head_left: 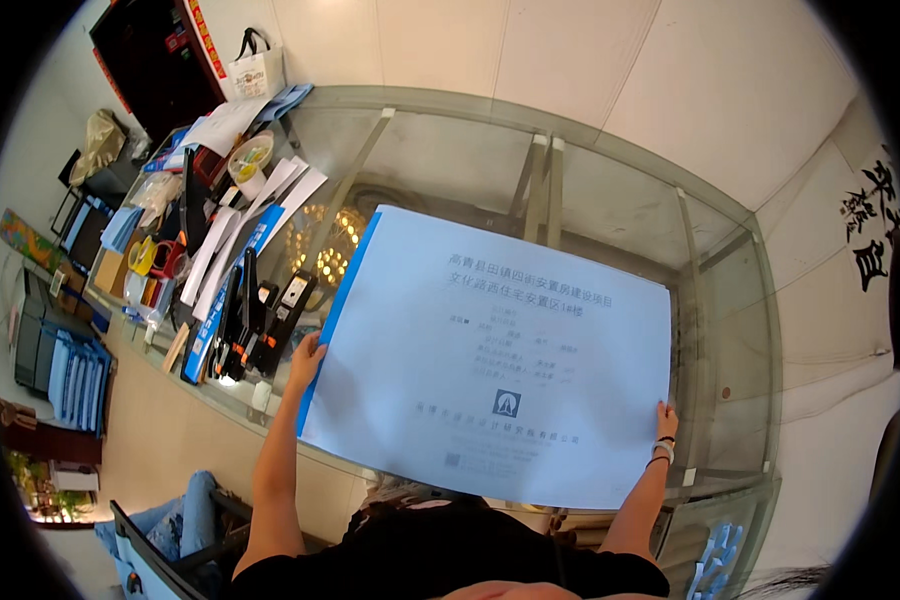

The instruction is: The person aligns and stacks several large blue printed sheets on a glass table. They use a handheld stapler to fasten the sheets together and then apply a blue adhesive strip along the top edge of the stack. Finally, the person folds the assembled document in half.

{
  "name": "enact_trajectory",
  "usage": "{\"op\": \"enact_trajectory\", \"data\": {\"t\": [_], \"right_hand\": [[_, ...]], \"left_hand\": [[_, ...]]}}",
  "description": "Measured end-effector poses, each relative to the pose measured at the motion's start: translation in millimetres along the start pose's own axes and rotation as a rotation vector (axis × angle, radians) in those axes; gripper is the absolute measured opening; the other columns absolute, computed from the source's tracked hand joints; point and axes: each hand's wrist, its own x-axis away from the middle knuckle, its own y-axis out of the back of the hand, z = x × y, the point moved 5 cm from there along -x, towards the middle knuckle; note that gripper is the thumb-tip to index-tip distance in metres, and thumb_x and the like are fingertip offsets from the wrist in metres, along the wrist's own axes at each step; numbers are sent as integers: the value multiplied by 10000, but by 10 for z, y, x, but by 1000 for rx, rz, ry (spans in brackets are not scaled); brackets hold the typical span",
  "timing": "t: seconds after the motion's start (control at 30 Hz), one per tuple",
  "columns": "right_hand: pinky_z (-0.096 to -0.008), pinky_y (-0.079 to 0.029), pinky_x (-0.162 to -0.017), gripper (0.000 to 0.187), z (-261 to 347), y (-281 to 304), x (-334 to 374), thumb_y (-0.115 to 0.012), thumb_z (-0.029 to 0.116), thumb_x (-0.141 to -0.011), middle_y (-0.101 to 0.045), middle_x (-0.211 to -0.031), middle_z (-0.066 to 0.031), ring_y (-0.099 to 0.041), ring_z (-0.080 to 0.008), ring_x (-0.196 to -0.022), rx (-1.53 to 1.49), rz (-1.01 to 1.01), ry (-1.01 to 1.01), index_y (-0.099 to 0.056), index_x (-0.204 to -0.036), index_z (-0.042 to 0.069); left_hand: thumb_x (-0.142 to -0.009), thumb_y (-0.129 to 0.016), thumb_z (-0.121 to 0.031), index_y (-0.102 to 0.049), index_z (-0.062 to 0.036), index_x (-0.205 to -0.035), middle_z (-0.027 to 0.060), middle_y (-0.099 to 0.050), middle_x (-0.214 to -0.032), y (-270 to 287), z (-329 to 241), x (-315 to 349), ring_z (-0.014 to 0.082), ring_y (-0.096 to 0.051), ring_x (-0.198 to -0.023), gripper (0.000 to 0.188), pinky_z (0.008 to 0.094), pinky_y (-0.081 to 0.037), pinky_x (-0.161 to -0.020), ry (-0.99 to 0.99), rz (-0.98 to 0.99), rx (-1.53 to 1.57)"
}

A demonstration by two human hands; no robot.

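Observation:
A large light-blue bound document [390, 360] with printed lines and a small dark square emblem on its cover spans the space before me. Along its left side runs a darker blue binding edge. My left hand [308, 360] grips that bound edge, fingers closed round it. On the opposite side my right hand [666, 420] pinches the right edge, with dark bands on the wrist. The document covers part of the glass-topped table [410, 150] beneath; whether it rests on the glass or is held just above, I cannot tell.
Left on the glass lie black staplers [288, 310], a blue strip [210, 325], white paper strips [220, 240], tape rolls [142, 256] and a round tub [251, 160]. Blue folders [78, 380] stand further left. A chair [160, 560] is at lower left; a pale wall [570, 60] rises behind.

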Motion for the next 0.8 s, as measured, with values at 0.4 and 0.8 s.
{"op": "enact_trajectory", "data": {"t": [0.4, 0.8], "right_hand": [[-328, -490, -760, 519, -150, 398, 451, -605, 428, -908, -653, -1003, -91, -616, -213, -911, -515, 340, -357, -587, -1157, -27], [-437, -451, -820, 511, -674, 808, 2386, -661, 259, -893, -592, -1205, -87, -556, -250, -1045, -803, -117, -454, -514, -1349, 81]], "left_hand": [[-841, -693, -115, -451, -38, -1370, 147, -541, -1320, 374, -545, 275, 200, -554, -1160, 587, 346, -446, -958, -279, 151, -544], [-569, -853, -54, -202, -103, -1492, 257, -616, -1095, 612, -180, 1535, 403, -617, -992, 1130, 424, -500, -839, -23, 406, -497]]}}
